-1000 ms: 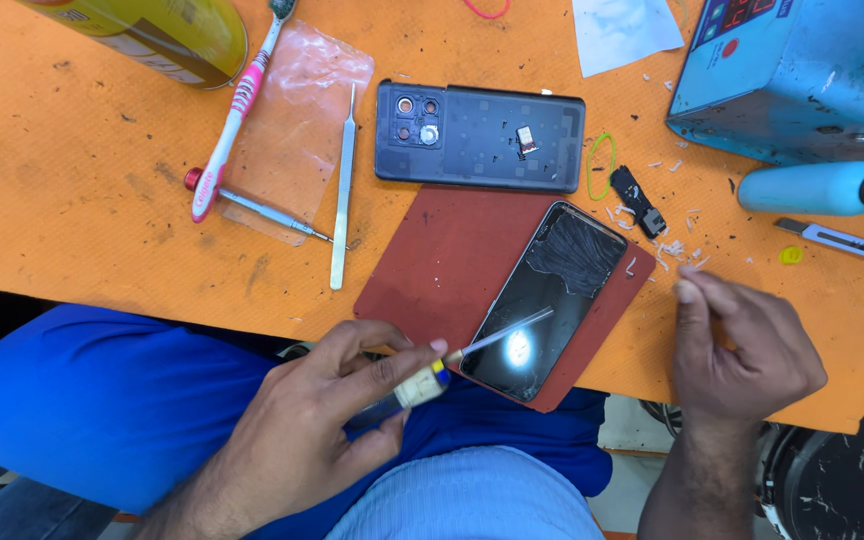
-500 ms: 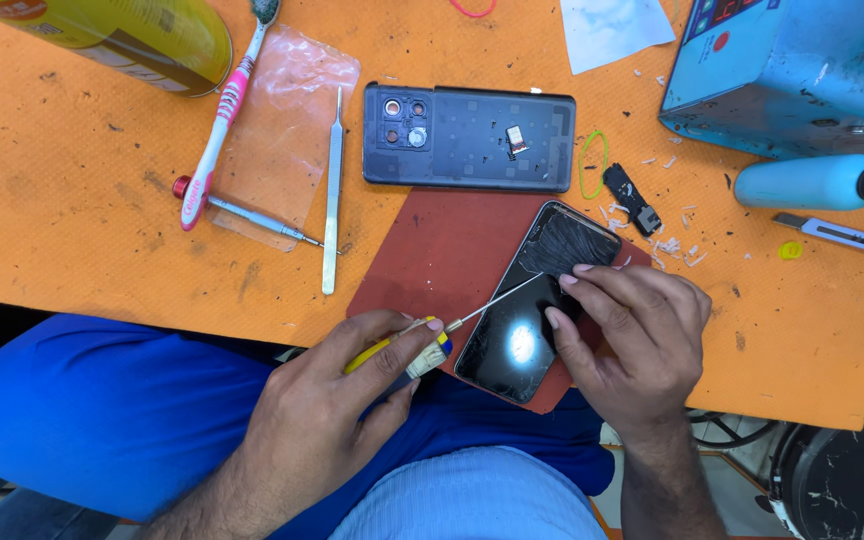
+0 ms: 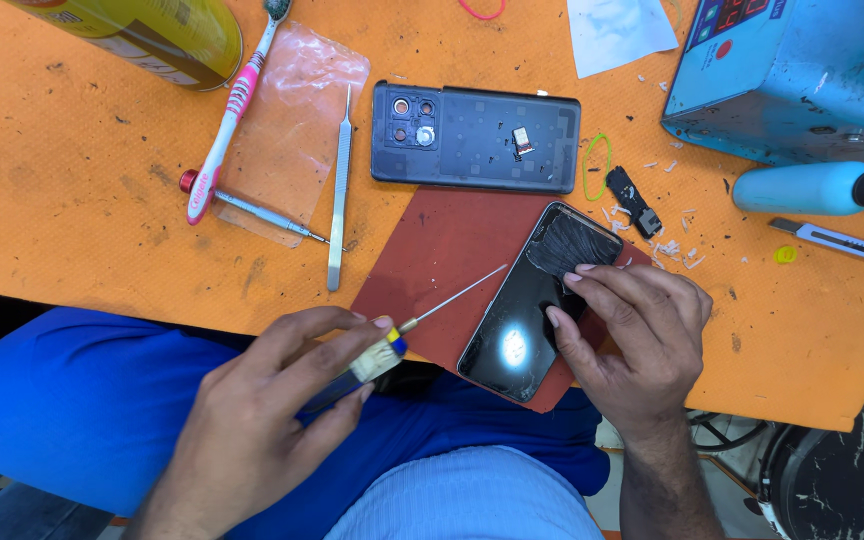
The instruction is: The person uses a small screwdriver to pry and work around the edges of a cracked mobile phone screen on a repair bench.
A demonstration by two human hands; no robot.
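The head camera looks straight down on an orange table (image 3: 82, 180). At about six o'clock from its middle lies a dark red mat (image 3: 452, 260), and on the mat's right half rests a phone (image 3: 537, 305) with a cracked black screen, tilted so its top end points toward one o'clock.

The right hand (image 3: 632, 340) sits at four o'clock of the picture, fingers curled over the phone's right edge, fingertips pressing on the glass and the thumb against its lower side; it grips the phone loosely rather than closing round it.

The left hand (image 3: 262, 400) is at seven o'clock, closed in a pinch round the yellow and blue handle of a thin screwdriver (image 3: 422, 315). The metal shaft points toward two o'clock, its tip over the mat just beside the phone's left edge, not touching it.

At twelve o'clock of the mat lies a dark back cover (image 3: 472, 140) with camera holes. At ten o'clock are tweezers (image 3: 339, 190), a clear plastic bag (image 3: 297, 120) and a pink toothbrush (image 3: 232, 110). At two o'clock stands a blue machine (image 3: 802, 90), with a light blue tool handle (image 3: 802, 188) below it.
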